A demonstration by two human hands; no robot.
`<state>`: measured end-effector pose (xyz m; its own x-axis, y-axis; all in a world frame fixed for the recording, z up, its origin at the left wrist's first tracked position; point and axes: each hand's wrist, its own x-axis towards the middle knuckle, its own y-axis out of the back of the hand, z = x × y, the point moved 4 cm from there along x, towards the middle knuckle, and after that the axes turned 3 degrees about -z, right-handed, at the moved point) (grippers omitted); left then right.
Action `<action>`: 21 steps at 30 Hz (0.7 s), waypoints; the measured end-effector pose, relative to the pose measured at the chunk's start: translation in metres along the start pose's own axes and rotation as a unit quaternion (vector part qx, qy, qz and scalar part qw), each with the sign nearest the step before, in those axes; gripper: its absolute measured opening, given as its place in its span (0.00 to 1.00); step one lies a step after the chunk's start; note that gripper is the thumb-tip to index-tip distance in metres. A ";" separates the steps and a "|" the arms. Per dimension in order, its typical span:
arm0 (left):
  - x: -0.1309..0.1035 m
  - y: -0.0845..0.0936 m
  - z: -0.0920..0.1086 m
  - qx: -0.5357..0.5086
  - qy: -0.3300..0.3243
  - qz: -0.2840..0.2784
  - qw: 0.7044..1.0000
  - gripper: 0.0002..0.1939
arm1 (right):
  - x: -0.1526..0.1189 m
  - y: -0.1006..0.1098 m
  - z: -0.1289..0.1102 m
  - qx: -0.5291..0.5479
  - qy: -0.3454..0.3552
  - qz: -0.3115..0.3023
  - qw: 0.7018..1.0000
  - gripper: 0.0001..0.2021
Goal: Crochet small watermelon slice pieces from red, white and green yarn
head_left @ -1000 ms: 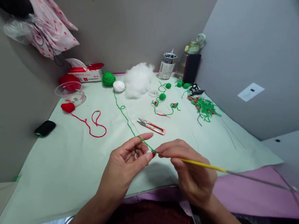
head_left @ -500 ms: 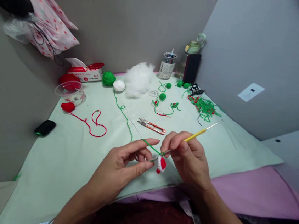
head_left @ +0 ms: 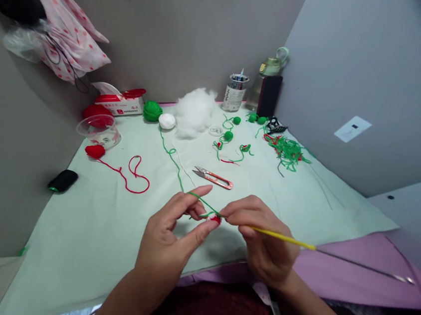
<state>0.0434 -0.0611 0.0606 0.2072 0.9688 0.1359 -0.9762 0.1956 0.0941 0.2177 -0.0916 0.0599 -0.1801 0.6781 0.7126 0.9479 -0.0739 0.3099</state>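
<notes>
head view: the person's left hand [head_left: 167, 232], index finger [head_left: 204, 190] extended, pinches the red-and-white piece [head_left: 214, 219]; the right hand [head_left: 267, 247], curled beside that pinch, clamps the yellow-handled hook [head_left: 290, 240].

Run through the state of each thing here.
Left hand, pinching the crochet piece
Right hand, closed on the hook
Green yarn, straight between the hands
Snips, open, lying flat
Green ball, wound
Red strand, loosely looped
Bottle, upright, lidded
Pen jar, upright, uncovered
Plastic cup, upright, uncovered
Yarn scraps, tangled
Stuffing, loose heap
</notes>
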 end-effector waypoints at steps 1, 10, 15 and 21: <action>-0.001 -0.001 0.000 0.017 -0.021 0.012 1.000 0.21 | -0.001 -0.001 -0.001 -0.014 0.004 0.006 1.000 0.10; -0.007 -0.020 -0.017 -0.227 0.120 -0.032 0.966 0.26 | -0.010 -0.010 -0.007 -0.211 0.078 -0.002 0.974 0.13; -0.005 -0.022 -0.018 -0.370 0.231 -0.118 0.892 0.26 | -0.006 -0.003 -0.005 -0.095 0.015 0.047 0.994 0.12; 0.000 -0.014 -0.016 -0.310 0.177 -0.094 0.929 0.20 | 0.005 -0.002 0.010 0.162 -0.118 0.088 0.976 0.10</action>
<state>0.0556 -0.0616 0.0436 0.4516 0.8762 -0.1683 -0.7968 0.3111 -0.5181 0.2176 -0.0809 0.0567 0.0229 0.8280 0.5603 0.9989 0.0044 -0.0474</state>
